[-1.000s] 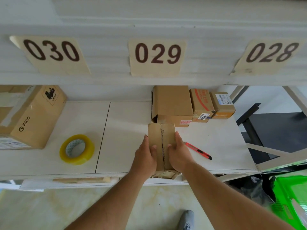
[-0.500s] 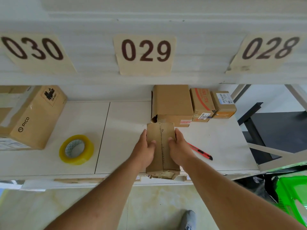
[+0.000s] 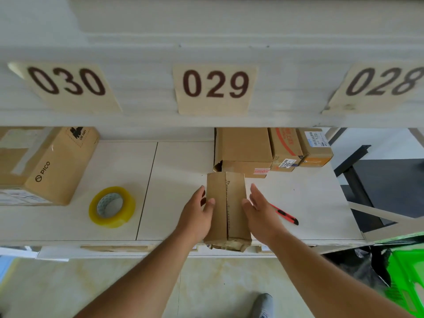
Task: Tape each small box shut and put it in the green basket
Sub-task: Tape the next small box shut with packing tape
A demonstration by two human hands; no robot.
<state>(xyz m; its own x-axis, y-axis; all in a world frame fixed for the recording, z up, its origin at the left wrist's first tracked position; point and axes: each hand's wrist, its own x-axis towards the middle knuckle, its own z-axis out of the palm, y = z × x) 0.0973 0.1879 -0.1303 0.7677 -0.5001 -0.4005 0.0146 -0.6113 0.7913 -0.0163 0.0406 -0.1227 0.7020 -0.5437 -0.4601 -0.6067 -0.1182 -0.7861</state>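
At far left, a large brown carton [image 3: 46, 164] printed "PICO" lies on the white bench [image 3: 183, 157], partly cut off by the frame edge. Just to its right, a roll of clear yellow-tinted packing tape [image 3: 112, 207] lies flat on the bench, apart from the carton. Above, a white panel carries three tan number cards: "030" [image 3: 66, 84], "029" [image 3: 215, 87] and "028" [image 3: 383, 84].

At centre, the small box [image 3: 226, 208] stands at the near edge of the bench, its long axis pointing away from the viewer and its two top flaps closed along a central seam; its near end is crumpled and slightly overhangs the edge. The left hand [image 3: 197, 216] holds the box's left side, thumb curled onto the top flap. The right hand [image 3: 259, 214] lies against the right side with fingers straight and together, the thumb at the top edge; whether the palm presses the cardboard cannot be told.

Behind the small box, three more cartons stand in a row touching one another: a medium plain one [image 3: 243, 150], one with red lettering [image 3: 285, 148] and one with a white label [image 3: 315, 148]. A red utility knife [image 3: 285, 215] lies on the bench just right of the right hand. At lower right, below bench level, part of the green basket [image 3: 406, 278] shows, well apart from the small box, with dark plastic [image 3: 358, 265] beside it. A grey shoe [image 3: 262, 305] appears on the floor.
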